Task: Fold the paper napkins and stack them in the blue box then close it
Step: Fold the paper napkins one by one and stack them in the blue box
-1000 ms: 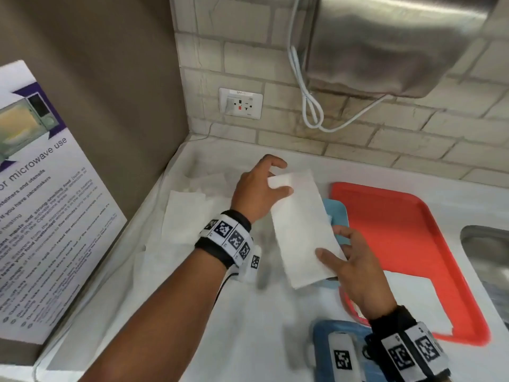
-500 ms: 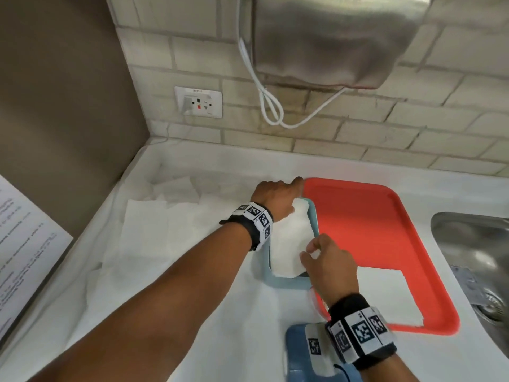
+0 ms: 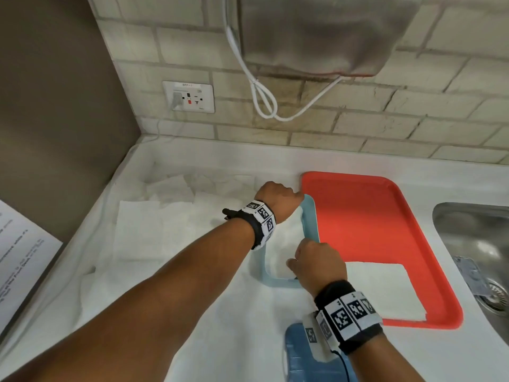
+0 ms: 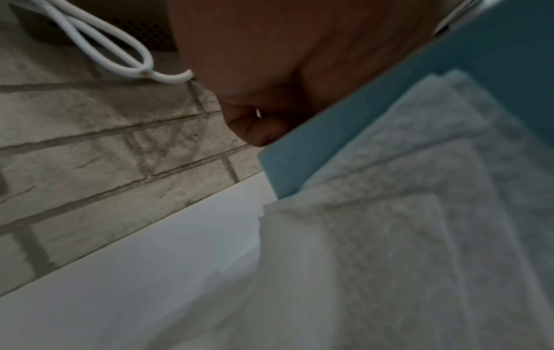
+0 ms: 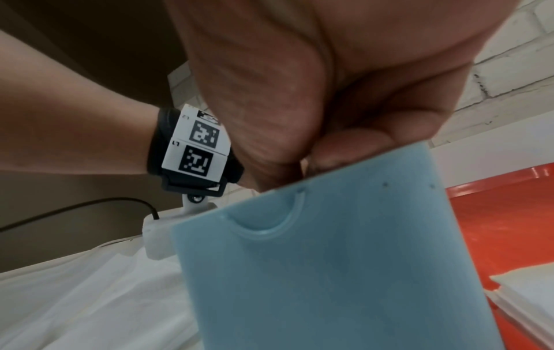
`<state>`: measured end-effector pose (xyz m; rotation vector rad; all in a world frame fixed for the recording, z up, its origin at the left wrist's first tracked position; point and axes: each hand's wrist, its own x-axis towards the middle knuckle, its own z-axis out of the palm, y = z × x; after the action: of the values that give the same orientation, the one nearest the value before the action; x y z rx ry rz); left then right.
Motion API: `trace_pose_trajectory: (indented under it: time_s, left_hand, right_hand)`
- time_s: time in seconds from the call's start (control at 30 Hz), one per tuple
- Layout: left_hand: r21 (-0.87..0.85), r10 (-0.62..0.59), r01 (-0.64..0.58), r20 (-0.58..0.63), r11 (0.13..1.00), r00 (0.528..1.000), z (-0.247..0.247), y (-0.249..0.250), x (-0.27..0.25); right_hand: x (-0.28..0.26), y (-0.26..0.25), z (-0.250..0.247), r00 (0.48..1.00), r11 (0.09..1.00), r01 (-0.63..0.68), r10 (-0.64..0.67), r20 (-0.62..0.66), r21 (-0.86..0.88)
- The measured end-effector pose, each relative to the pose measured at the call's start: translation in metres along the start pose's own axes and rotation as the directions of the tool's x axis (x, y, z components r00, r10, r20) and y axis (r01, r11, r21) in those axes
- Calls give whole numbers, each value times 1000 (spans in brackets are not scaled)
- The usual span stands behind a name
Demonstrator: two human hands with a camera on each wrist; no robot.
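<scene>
The blue box [image 3: 311,224] [image 4: 329,142] [image 5: 329,260] stands open on the counter against the red tray's left edge. A folded white napkin [image 3: 286,244] [image 4: 419,213] lies inside it. My left hand [image 3: 278,199] [image 4: 257,127] is at the box's far end, fingers curled down over the rim. My right hand [image 3: 316,260] [image 5: 317,161] grips the near end wall, thumb and fingers pinching its top edge. The blue lid [image 3: 300,354] lies near the front edge, partly under my right wrist.
The red tray [image 3: 371,230] [image 5: 494,225] carries another folded napkin [image 3: 385,288] [image 5: 527,291]. Loose unfolded napkins [image 3: 143,230] cover the counter's left part. A steel sink [image 3: 473,244] is at the right. A hand dryer [image 3: 316,34] with a white cable hangs on the brick wall.
A second ago both hands held the folded napkin above the box. They lowered it in, and now it lies inside while the hands sit at the box's two ends.
</scene>
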<state>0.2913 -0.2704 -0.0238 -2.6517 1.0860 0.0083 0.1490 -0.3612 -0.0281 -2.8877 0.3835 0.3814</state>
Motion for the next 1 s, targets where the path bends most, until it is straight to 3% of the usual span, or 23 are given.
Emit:
trace_pose_trajectory:
  time_s: [0.17,0.43,0.57,0.73,0.83,0.93,1.0]
  left_hand:
    - [-16,19,-19,-22,1000,1000,-3,10,3]
    - [37,-15,12,83,999,996,-7,14,2]
    - [43,-82,81,36,996,996,-12,17,2]
    - [5,78,-81,203,997,976,-10,17,0]
    - [27,92,-102,254,994,963,3,19,-2]
    - [54,92,-109,259,993,962,15,23,-3]
    - [46,98,-113,247,993,964,18,23,-4]
  right_hand:
    - [-3,-4,-6,998,993,15,-8,63,-113]
    - [-10,-12,-8,994,967,102,-108,-9,-235]
    - [-13,-15,-8,957,941,250,-276,-90,-228]
    - [-12,-7,-8,872,870,483,-468,143,-102]
    - [-8,-3,-7,840,879,474,-439,318,-40]
    - [-7,0,-7,829,906,422,-372,417,-32]
    - [-7,0,-6,813,885,457,-374,447,-90]
